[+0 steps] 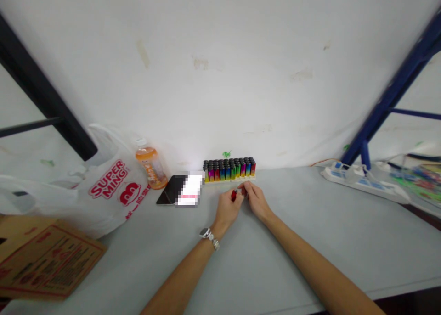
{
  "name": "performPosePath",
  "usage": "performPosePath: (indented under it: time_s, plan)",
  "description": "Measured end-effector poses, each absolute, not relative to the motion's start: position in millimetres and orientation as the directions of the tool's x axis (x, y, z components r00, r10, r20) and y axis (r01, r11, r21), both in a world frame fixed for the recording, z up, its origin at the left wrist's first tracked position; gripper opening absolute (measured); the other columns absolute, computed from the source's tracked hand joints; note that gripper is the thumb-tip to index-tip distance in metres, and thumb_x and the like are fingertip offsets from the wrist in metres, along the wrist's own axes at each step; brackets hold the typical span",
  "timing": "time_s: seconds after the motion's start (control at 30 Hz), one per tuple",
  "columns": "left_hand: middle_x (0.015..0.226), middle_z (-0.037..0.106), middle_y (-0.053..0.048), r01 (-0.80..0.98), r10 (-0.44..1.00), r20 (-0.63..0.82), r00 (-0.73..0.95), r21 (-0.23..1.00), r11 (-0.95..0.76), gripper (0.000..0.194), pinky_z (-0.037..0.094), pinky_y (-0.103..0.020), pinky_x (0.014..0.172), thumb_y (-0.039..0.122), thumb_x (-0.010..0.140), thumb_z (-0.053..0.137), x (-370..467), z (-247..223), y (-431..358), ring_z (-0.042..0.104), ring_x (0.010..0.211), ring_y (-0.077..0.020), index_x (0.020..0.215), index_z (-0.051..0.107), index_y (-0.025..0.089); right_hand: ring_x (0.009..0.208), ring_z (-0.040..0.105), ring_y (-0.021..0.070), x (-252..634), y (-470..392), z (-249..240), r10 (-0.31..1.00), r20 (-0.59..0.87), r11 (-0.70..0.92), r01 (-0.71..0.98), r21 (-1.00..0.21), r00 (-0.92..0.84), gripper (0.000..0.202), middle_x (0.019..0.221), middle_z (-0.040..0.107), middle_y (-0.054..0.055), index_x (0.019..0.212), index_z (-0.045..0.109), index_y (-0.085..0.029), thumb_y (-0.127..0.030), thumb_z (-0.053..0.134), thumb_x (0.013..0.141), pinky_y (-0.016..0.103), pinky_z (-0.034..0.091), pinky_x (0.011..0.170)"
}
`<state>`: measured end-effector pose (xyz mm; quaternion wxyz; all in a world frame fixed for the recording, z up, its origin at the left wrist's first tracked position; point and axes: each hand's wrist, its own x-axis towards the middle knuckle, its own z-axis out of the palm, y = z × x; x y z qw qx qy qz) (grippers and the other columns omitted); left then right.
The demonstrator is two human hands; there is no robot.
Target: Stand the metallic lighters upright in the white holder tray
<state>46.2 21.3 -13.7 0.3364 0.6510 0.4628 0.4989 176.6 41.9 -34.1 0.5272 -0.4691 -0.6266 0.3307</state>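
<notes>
My left hand (228, 207), with a watch on its wrist, is closed around a small red lighter (234, 195), most of it covered by the fingers. Close beside it, my right hand (255, 198) has its fingertips pinched together by the lighter's end; what they hold, if anything, is hidden. Just behind both hands, several shiny multicoloured lighters (227, 171) with black tops stand upright in tight rows on a pale tray (229, 182).
Left of the tray lie a dark tablet or phone (170, 189) with a blurred screen, an orange drink bottle (151, 165), a white plastic bag (103, 195) and a cardboard box (51, 260). A white power strip (365, 185) sits at right. A wall rises behind the grey table (248, 269).
</notes>
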Motion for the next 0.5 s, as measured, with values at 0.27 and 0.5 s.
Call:
performPosePath:
  time_s: [0.27,0.5]
  plan:
    - [0.054,0.037,0.005,0.259,0.935,0.350,0.057,0.899,-0.352,0.041,0.026,-0.023,0.050,0.047,0.087,0.049,45,-8,18,0.034,0.053,-0.0089,0.058,0.044,0.018,0.073,0.054,0.0177,175,38,-30,0.936,0.352,0.345,0.258,-0.902,-0.022,0.049,0.074,0.059,0.002,0.084,0.064,-0.018,-0.054,0.034,0.097,0.029,0.042,0.073]
    - [0.054,0.032,0.005,0.232,0.924,0.371,0.091,0.895,-0.382,0.046,0.024,-0.024,0.050,0.051,0.087,0.050,43,-3,12,0.031,0.052,-0.0080,0.056,0.037,0.019,0.076,0.056,0.0182,174,36,-27,0.934,0.357,0.354,0.247,-0.902,-0.034,0.051,0.080,0.064,0.003,0.084,0.064,-0.018,-0.057,0.034,0.097,0.030,0.044,0.076]
